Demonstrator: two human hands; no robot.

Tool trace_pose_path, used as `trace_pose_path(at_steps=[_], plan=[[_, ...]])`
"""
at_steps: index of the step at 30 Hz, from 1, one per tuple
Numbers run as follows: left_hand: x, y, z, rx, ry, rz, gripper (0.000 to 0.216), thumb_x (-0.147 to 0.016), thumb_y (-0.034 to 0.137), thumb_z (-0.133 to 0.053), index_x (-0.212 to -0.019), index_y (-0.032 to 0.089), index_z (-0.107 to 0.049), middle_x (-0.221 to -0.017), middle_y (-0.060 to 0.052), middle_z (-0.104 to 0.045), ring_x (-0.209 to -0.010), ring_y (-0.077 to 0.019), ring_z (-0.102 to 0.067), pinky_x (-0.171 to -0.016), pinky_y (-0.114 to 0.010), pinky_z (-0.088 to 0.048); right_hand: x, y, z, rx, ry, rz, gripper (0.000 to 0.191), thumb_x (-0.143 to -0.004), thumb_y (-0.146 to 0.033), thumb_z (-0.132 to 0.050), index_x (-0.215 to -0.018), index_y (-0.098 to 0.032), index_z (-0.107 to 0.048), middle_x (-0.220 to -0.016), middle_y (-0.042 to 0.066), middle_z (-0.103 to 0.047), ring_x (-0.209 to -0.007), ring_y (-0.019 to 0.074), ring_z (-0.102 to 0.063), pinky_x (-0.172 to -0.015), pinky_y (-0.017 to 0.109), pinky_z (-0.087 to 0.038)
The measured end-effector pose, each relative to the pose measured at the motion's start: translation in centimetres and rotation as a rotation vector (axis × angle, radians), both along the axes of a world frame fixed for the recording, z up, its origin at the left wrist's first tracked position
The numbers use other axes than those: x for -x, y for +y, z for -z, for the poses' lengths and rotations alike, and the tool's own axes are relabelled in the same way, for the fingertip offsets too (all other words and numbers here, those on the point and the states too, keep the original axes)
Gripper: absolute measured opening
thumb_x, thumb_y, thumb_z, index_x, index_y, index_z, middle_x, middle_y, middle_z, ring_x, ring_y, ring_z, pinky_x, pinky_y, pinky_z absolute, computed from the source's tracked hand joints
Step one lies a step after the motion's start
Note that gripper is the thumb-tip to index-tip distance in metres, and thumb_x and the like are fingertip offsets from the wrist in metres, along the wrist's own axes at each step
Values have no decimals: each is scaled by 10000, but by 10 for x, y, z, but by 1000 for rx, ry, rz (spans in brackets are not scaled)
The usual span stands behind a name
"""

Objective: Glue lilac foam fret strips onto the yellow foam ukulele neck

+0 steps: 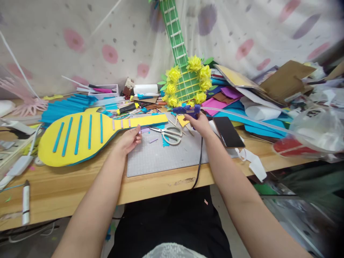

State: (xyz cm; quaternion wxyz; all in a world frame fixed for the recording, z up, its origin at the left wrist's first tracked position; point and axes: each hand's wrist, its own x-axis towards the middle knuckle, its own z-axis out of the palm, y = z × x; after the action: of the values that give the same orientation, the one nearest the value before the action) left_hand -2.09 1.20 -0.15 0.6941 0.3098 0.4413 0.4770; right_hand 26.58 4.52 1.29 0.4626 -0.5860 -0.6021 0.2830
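A yellow foam guitar shape [80,138] with blue strips lies flat across the wooden table [150,186], its neck reaching right over a grey cutting mat [161,154]. My left hand [130,139] is closed on the neck's lower edge, fingers curled under it near small purple strips. My right hand [199,123] grips a blue glue gun [186,109], its nozzle pointing left toward the neck's end; a black cord runs from it off the table's front edge.
Scissors [169,133] lie on the mat between my hands. A black phone [228,132] sits right of my right hand. A green foam guitar [185,75] with yellow flowers leans on the back wall. Foam sheets, cardboard and a plastic bag clutter the right; blue strips lie at the back left.
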Motion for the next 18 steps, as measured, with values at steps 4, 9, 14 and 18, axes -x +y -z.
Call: trace_pose_path(at_steps=[4,9,14,18], plan=[[-2,1,2,-15,2,-41,446,-510,417,-783,-592,120,-460,-516,52,-422,-397,-6,-353,-324,-107,-266,-30,3,8,57,-138,112,453,-677,-521,-587,-908,-132,-601,-701,70,-647,-490,110,-492,-539,270,-426],[-3,1,3,-49,-1,-64,450,-503,427,-782,-589,118,-467,-513,56,-419,-398,-5,-354,-330,-109,-275,-39,5,33,96,-248,225,456,-714,-501,-552,-997,-146,-594,-904,117,-668,-774,217,-611,-727,360,-468],[-6,-1,1,-64,46,-76,442,-531,432,-769,-571,126,-452,-488,58,-409,-391,-10,-351,-331,-116,-271,-36,5,35,158,-416,257,491,-747,-490,-537,-1095,-145,-567,-1054,155,-639,-981,275,-590,-839,391,-434],[-11,-4,1,-94,140,-139,416,-571,407,-757,-563,137,-440,-458,65,-386,-369,-14,-337,-320,-123,-247,-38,-2,22,205,-556,177,482,-755,-476,-537,-1088,-127,-555,-1050,170,-628,-969,276,-587,-825,379,-435]])
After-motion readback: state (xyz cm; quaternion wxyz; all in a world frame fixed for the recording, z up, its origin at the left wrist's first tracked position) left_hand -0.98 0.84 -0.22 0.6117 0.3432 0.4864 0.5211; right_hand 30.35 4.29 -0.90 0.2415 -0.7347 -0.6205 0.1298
